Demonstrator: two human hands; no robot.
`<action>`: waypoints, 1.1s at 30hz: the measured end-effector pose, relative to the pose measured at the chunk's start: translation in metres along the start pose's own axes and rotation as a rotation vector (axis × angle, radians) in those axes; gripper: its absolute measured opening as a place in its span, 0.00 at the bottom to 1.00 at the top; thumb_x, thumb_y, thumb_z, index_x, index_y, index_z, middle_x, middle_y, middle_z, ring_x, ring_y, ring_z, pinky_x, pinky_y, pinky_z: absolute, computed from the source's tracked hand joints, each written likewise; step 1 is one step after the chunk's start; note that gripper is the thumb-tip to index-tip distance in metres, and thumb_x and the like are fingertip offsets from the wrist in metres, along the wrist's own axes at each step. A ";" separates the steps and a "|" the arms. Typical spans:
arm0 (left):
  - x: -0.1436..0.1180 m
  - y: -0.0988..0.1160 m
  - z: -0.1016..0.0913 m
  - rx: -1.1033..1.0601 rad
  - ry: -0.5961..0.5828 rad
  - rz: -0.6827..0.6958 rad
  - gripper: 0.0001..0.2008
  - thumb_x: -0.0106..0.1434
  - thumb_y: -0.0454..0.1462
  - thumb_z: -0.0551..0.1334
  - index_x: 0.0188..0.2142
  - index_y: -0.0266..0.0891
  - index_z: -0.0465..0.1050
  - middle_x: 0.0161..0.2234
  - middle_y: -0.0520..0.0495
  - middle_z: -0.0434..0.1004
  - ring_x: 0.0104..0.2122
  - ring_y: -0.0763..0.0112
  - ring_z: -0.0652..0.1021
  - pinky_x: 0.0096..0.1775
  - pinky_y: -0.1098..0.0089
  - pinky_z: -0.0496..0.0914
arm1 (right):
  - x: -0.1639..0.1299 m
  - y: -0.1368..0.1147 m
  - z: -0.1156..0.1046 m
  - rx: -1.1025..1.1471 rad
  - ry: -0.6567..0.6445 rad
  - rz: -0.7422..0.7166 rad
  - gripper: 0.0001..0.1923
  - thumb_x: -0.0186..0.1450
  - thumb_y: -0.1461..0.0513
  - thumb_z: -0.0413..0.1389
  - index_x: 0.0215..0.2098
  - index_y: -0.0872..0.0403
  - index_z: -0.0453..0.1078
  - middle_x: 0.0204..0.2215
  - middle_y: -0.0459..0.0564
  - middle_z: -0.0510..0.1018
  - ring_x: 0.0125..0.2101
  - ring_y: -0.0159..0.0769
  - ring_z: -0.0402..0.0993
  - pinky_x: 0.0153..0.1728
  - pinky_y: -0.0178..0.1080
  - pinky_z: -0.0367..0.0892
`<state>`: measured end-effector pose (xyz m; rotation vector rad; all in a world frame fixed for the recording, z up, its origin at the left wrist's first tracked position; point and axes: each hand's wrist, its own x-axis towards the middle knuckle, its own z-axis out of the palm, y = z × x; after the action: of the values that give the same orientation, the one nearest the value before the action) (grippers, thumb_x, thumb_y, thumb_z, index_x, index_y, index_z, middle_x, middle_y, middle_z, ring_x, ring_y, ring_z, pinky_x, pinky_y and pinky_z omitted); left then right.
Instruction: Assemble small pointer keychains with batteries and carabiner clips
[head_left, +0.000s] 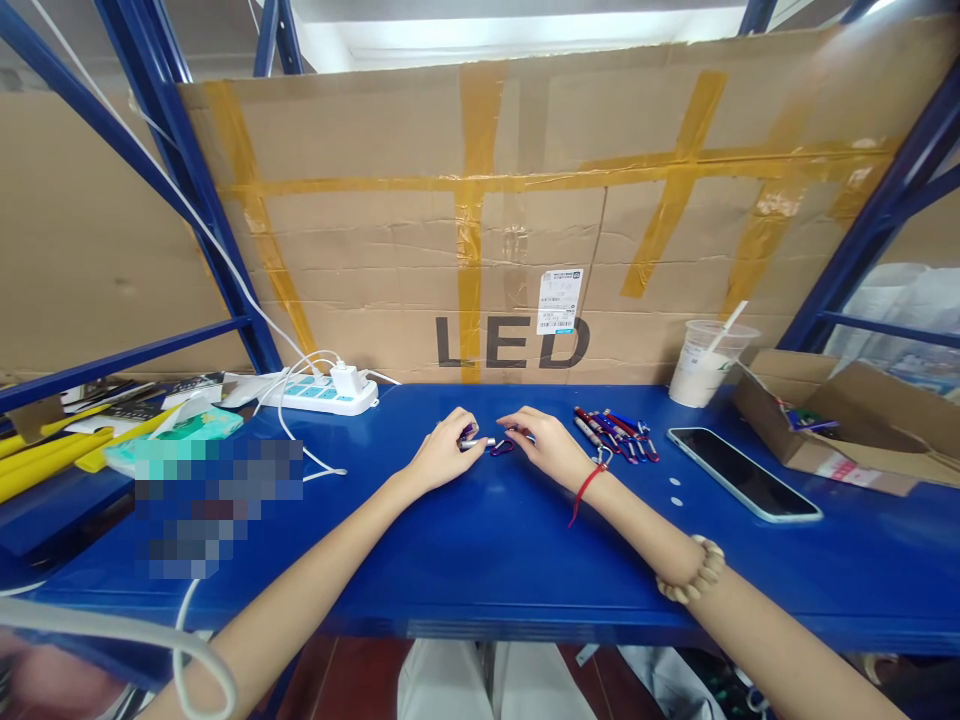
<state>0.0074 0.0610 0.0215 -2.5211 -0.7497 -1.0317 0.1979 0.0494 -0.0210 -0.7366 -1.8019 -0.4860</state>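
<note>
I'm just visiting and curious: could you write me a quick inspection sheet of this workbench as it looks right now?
Surface: blue bench top, smooth and glossy.
Job's things: small silver keychain light with a purple clip, held between both hands; a pile of similar red and blue ones just to the right.
Clutter: phone lying flat, plastic cup with straw, open cardboard box, yellow strips at far left.
Hands: left hand and right hand both pinch the light.
Cables: white power strip with a charger plugged in; white cords trailing.
Surroundings: taped cardboard sheet marked LED, blue shelving frame.

Phone [742,472]; plastic cup [705,362]; power strip [322,393]
</note>
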 end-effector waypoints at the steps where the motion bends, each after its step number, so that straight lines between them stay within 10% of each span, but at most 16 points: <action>1: 0.000 0.001 0.000 -0.010 -0.007 0.004 0.08 0.58 0.40 0.54 0.26 0.39 0.61 0.29 0.53 0.62 0.26 0.77 0.65 0.30 0.74 0.60 | 0.000 0.000 0.000 0.008 0.029 -0.007 0.13 0.63 0.68 0.48 0.41 0.55 0.70 0.37 0.52 0.74 0.36 0.35 0.72 0.38 0.37 0.68; 26: -0.003 0.012 -0.001 -0.141 0.014 0.001 0.05 0.58 0.38 0.53 0.29 0.39 0.60 0.27 0.55 0.61 0.24 0.79 0.62 0.28 0.75 0.58 | 0.002 0.001 0.000 0.041 0.345 -0.036 0.18 0.66 0.66 0.41 0.48 0.53 0.68 0.36 0.53 0.65 0.34 0.33 0.69 0.38 0.38 0.68; 33: -0.002 0.016 -0.007 -0.160 0.111 -0.037 0.07 0.59 0.38 0.52 0.26 0.39 0.57 0.25 0.55 0.60 0.22 0.80 0.59 0.28 0.76 0.57 | 0.002 -0.006 -0.004 0.073 0.346 0.085 0.11 0.65 0.59 0.48 0.37 0.54 0.71 0.33 0.52 0.71 0.32 0.34 0.70 0.37 0.37 0.68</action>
<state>0.0113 0.0440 0.0230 -2.5645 -0.7102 -1.2792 0.1961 0.0433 -0.0173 -0.6329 -1.4519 -0.4581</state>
